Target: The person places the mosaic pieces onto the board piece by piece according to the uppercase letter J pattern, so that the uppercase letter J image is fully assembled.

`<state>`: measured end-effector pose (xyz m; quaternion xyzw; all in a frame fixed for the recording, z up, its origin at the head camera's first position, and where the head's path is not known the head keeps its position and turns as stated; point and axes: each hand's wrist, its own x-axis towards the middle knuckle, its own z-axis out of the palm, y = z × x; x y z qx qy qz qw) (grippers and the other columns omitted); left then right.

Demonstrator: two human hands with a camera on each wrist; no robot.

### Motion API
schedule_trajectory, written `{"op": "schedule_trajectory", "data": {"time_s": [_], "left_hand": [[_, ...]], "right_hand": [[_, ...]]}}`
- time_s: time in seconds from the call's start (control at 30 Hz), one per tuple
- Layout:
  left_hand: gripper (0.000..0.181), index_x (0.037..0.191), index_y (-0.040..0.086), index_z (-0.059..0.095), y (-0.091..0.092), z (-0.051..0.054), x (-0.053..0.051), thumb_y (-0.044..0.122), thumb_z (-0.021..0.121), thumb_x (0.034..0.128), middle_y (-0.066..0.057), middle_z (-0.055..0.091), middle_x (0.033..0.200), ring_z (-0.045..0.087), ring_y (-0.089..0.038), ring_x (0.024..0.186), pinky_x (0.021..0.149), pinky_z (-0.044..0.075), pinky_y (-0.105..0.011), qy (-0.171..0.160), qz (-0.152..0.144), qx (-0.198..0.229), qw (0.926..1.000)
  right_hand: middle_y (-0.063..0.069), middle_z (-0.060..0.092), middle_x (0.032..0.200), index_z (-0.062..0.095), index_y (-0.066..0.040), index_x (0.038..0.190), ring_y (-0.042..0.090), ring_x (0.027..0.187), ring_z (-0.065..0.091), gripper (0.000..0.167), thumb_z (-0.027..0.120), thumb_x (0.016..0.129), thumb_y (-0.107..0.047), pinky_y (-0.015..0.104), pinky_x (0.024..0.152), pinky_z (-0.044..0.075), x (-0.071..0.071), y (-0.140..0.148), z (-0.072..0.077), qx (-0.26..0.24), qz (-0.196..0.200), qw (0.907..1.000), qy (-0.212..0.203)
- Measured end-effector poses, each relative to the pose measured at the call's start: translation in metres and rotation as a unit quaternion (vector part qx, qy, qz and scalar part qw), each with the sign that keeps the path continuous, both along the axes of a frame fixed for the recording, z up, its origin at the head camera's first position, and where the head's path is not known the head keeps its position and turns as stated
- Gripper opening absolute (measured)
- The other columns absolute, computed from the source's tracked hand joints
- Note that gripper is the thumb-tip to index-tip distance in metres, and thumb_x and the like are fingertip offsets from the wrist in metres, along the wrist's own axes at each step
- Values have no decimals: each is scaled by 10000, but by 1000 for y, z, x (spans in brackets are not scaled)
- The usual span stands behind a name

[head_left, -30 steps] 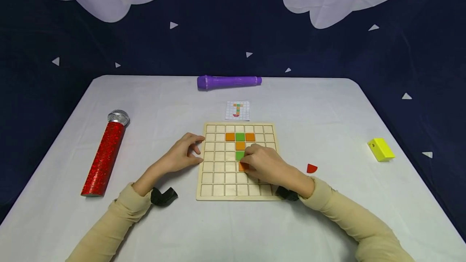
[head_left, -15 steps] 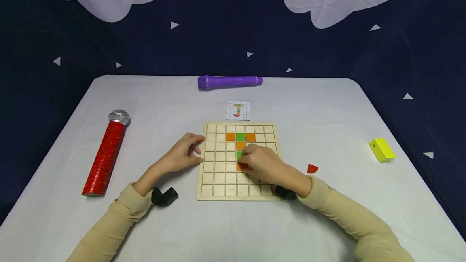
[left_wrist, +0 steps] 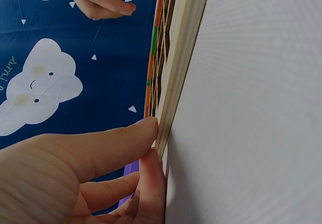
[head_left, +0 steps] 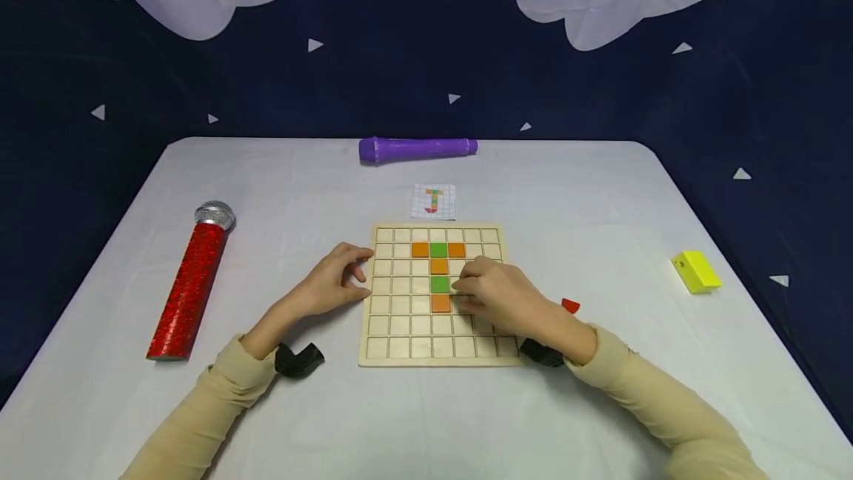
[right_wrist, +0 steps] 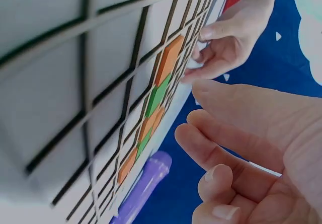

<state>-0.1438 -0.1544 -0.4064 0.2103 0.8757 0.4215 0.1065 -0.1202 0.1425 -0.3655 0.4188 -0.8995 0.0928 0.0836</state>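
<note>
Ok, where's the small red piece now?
In the head view, the red piece lies on the white table, right of the grid board, just beyond the right wrist.

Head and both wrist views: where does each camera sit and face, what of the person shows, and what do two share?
Head: worn on the head, facing forward and down at the board; left hand, right hand, sleeves show.
Left wrist: worn there, facing the board's edge; the left hand shows near, part of the right beyond.
Right wrist: worn there, facing across the board's grid; the right hand shows near, the left beyond.
Wrist views share: board, orange tiles, green tiles.
</note>
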Motion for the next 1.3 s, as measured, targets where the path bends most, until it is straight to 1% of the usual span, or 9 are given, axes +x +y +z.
{"op": "schedule_trajectory", "data": {"time_s": [0.13, 0.37, 0.57, 0.7, 0.9, 1.0, 1.13, 1.3], "left_hand": [[603, 1318, -100, 438, 0, 1, 0, -8, 701, 783, -222, 480, 1141, 554, -141, 791, 656, 493, -163, 19, 2, -13, 10000], [602, 1318, -104, 435, -2, 1, 0, -15, 697, 783, -221, 480, 1129, 555, -164, 821, 657, 495, -160, 35, -9, -6, 10000], [603, 1318, -105, 435, -2, 1, 0, -18, 696, 782, -220, 478, 1127, 556, -171, 827, 655, 495, -160, -19, 8, -8, 10000], [602, 1315, -111, 433, -1, 1, 0, -23, 695, 780, -226, 477, 1127, 557, -178, 835, 655, 503, -160, -16, -9, 21, 10000], [596, 1307, -115, 438, -1, 0, -1, -34, 696, 776, -231, 479, 1126, 555, -172, 831, 656, 508, -156, 39, -25, 48, 10000], [596, 1306, -118, 438, 0, 0, -1, -35, 695, 775, -233, 481, 1122, 552, -169, 830, 656, 505, -154, 40, -45, 58, 10000], [594, 1304, -119, 440, 0, 0, 0, -41, 694, 772, -235, 484, 1124, 550, -172, 833, 657, 506, -154, 54, -57, 63, 9999], [591, 1302, -117, 444, 0, -1, -1, -42, 695, 772, -233, 489, 1119, 551, -174, 837, 657, 508, -157, 86, -67, 55, 9999]], "right_hand": [[-13, 631, 847, 734, -105, 882, 129, 809, 582, 194, 801, 701, -96, 216, 627, 520, 2, 13, 1, 11, -128, 9999, 82], [-4, 632, 850, 733, -92, 883, 134, 800, 570, 211, 798, 686, -54, 216, 590, 505, 7, 33, 0, -30, -461, 9989, 53], [9, 649, 862, 736, -72, 905, 147, 812, 591, 219, 786, 694, -37, 242, 598, 515, 14, 53, -1, -106, -716, 9974, -7], [28, 658, 888, 733, -56, 936, 169, 844, 607, 237, 784, 705, -38, 265, 616, 527, 17, 66, -2, -6, -917, 9958, -80], [50, 663, 895, 733, -44, 935, 196, 860, 618, 265, 797, 679, -26, 304, 625, 537, 21, 84, -3, 2, -1074, 9942, 64], [56, 667, 890, 735, -40, 924, 202, 857, 620, 254, 792, 677, -24, 320, 622, 538, 23, 93, -4, -40, -1252, 9921, 99], [56, 672, 879, 736, -34, 911, 197, 842, 616, 237, 777, 678, -13, 323, 620, 537, 26, 104, -8, -56, -1507, 9886, 35], [49, 673, 864, 739, -38, 910, 188, 816, 607, 258, 788, 659, -9, 323, 615, 538, 30, 115, -12, 2, -1716, 9852, -19]]}}
